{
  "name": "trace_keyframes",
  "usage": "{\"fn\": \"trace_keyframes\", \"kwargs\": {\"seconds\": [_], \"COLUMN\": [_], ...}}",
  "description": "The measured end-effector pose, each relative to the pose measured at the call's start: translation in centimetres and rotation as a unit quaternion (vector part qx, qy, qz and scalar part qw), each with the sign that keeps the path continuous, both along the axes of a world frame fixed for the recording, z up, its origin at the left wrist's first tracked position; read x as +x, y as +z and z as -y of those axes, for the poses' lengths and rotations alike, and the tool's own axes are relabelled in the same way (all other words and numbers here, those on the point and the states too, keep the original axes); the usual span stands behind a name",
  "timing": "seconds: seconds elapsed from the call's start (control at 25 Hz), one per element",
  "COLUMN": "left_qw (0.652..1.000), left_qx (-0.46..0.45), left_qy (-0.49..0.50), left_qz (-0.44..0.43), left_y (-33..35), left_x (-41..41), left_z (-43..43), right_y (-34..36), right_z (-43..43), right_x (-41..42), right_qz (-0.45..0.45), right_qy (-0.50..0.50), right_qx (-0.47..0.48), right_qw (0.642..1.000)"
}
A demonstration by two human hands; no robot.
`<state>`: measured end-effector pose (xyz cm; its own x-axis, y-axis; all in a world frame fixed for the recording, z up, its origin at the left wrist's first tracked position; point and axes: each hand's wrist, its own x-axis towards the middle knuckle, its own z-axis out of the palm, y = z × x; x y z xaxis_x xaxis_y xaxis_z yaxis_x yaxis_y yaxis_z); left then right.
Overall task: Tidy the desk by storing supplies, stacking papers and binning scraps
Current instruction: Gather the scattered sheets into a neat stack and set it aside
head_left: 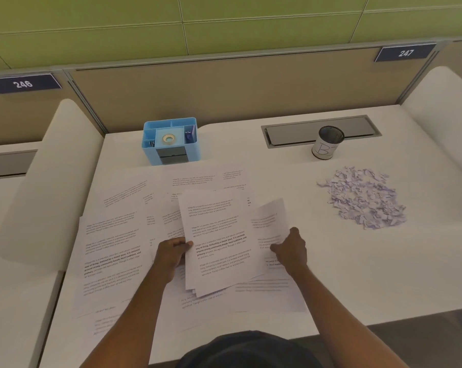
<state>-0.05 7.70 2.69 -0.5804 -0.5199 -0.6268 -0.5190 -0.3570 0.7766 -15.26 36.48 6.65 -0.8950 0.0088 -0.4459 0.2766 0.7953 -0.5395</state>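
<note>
My left hand [171, 254] grips a stack of papers [219, 240]; my right hand [291, 249] pinches a sheet [268, 216] just beside it.

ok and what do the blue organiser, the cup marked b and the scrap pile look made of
Blue organiser: likely moulded plastic, matte, with even colour and rounded corners.
Cup: seems dark wire mesh inside, probably metal, with a white paper-like label wrapped round it.
Scrap pile: torn paper, pale with a lilac tint, ragged edges.

Printed sheets [110, 248] sprawl overlapping; purple scraps [362, 197] heaped right.
</note>
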Motion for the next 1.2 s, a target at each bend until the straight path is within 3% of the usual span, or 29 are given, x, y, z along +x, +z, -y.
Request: {"fn": "trace_keyframes", "kwargs": {"seconds": [0.28, 0.52, 0.6, 0.72, 0.96, 1.2], "left_qw": [1.0, 1.0, 1.0, 1.0, 0.998, 0.998], "left_qx": [-0.007, -0.011, -0.01, -0.007, -0.015, -0.062], "left_qy": [0.011, 0.01, 0.01, 0.022, 0.058, -0.002], "left_qz": [0.011, 0.013, 0.014, 0.013, 0.019, 0.022], "left_y": [-0.1, 0.1, 0.3, 0.5, 1.1, 0.7], "left_x": [-0.1, -0.3, -0.4, -0.7, -1.8, -1.6], "left_z": [0.0, -0.1, -0.2, -0.2, -0.5, -0.6], "right_y": [8.9, 15.3, 15.1, 11.6, 2.0, -0.8], "right_z": [-0.3, 2.8, 3.7, 5.0, 6.3, 7.6], "right_x": [-3.3, -4.6, -4.8, -5.0, -4.0, -2.8], "right_qz": [-0.199, -0.294, -0.268, -0.156, 0.056, 0.02], "right_qy": [0.05, 0.054, 0.058, 0.059, 0.015, 0.032], "right_qx": [0.026, -0.077, -0.149, -0.251, -0.273, -0.217], "right_qw": [0.978, 0.951, 0.95, 0.953, 0.96, 0.976]}}
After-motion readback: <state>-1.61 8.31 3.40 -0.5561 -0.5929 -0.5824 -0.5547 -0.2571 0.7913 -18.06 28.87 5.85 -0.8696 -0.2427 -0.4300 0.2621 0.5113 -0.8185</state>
